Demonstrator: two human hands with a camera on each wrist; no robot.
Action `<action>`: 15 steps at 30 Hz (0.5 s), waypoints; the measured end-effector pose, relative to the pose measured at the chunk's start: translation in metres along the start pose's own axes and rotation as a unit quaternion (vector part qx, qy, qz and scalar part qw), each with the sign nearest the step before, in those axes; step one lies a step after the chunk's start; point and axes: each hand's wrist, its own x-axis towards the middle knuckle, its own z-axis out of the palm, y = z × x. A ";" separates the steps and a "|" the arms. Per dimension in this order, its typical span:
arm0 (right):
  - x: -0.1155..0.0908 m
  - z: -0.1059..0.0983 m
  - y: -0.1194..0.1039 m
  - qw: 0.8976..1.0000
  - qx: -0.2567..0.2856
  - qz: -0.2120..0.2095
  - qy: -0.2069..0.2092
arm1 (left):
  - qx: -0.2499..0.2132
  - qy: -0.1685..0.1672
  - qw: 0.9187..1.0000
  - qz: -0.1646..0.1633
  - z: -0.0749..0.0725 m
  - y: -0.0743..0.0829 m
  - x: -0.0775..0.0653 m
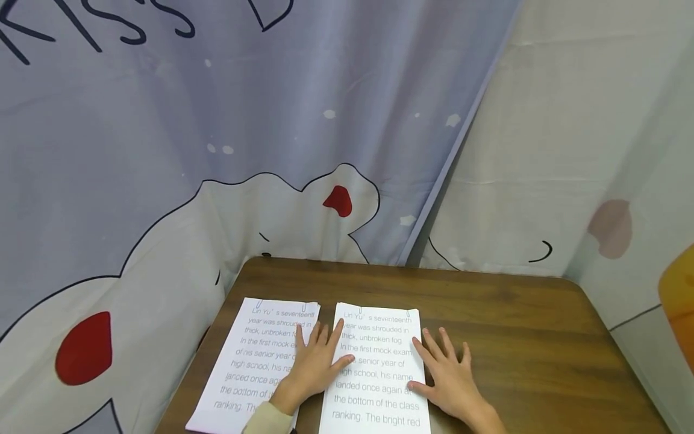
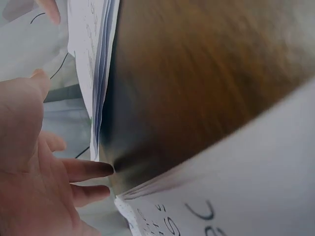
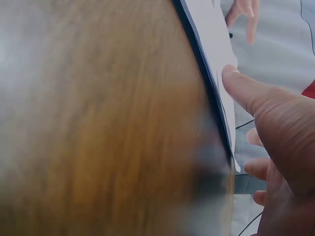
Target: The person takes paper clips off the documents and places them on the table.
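All fingers we see spread apart on left hand and right hand. Right paper stack between hands; left paper stack left of left hand, partly hidden by it; wooden surface beneath.

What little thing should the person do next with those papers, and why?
Maybe ease the left grip and right grip gently inward against the right paper stack: they're spread near its opposite sides, and its sheet edges look slightly uneven.

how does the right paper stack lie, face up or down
Face up: the right paper stack shows its printed side in the head view.
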 end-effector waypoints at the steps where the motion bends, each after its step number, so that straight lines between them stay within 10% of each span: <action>1: 0.000 0.001 -0.001 1.000 -0.003 -0.001 -0.003 | -0.001 -0.001 1.000 -0.001 0.000 0.001 0.000; 15: 0.002 0.004 -0.002 0.998 0.036 0.011 -0.052 | -0.064 0.024 0.998 0.002 0.005 0.013 0.002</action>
